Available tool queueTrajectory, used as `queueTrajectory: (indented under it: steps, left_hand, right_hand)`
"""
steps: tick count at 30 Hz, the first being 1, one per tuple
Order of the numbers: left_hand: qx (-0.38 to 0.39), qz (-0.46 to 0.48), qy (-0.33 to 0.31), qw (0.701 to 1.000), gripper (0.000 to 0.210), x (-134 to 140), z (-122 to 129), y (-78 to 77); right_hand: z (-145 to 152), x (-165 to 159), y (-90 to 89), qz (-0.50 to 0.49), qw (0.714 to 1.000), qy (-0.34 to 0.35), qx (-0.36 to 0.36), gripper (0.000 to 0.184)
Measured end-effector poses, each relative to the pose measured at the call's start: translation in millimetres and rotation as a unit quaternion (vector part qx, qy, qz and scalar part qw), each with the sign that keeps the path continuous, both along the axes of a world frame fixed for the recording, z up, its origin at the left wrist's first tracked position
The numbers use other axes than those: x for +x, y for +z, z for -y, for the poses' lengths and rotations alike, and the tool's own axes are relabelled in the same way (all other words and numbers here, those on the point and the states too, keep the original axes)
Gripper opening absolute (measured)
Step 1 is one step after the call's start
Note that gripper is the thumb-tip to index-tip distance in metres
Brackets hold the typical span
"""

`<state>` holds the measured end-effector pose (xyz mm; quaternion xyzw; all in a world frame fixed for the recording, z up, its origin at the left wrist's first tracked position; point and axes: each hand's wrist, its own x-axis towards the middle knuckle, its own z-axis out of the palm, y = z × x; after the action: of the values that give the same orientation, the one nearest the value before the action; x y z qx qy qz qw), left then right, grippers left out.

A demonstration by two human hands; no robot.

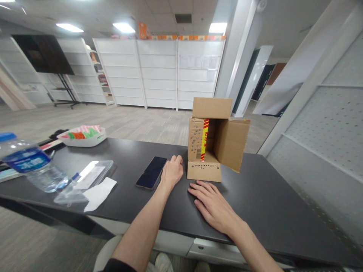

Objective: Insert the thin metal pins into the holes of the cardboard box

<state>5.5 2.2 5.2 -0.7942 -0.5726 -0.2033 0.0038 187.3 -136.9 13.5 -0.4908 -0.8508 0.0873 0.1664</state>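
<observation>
Both hands rest low over the dark worktop (269, 196), 12 o'clock being straight ahead of the person. Left hand (172, 172) has its fingers partly curled, back upward; whether anything lies beneath them cannot be told. At its 9 o'clock, close beside it, lies a dark-screened phone (152, 173); contact between the two is unclear. Right hand (214, 206) is released, palm down, fingers stretched forward and slightly spread. At its 12 o'clock, just beyond the fingertips, stands an open cardboard box (224, 139), its mouth facing the person; this sits at 2 o'clock from the left hand. One flap rises at the box's 12, another swings out at its 3, and a third reaches forward at its 6. Yellow-and-red tape (204, 139) runs down the panel on its 9 o'clock side, which carries many dark spots. Farther off at 9 o'clock from the left hand are a clear plastic case (95, 175) and a blue-capped bottle (31, 162); white paper (100, 193) lies nearer 8, and a white tray (85, 141) sits at 10.
</observation>
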Motion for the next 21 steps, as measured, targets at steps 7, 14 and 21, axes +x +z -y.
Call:
queueTrajectory:
  steps: [7, 14, 21]
  left_hand:
    - [-0.005, 0.006, 0.0, 1.0, 0.018, -0.2, 1.3, 1.5]
    - [-0.018, 0.007, 0.004, 1.0, 0.019, 0.3, 2.0, 4.3]
    - [-0.025, 0.008, 0.005, 1.0, 0.02, 0.6, 2.6, 5.0]
  right_hand:
    - [0.3, 0.0, 0.9, 0.002, 1.0, 0.002, -0.005, 0.041]
    - [-0.1, 0.8, -0.4, -0.003, 1.0, 0.001, -0.006, 0.041]
    - [-1.1, 1.0, -0.9, -0.009, 1.0, 0.0, -0.011, 0.042]
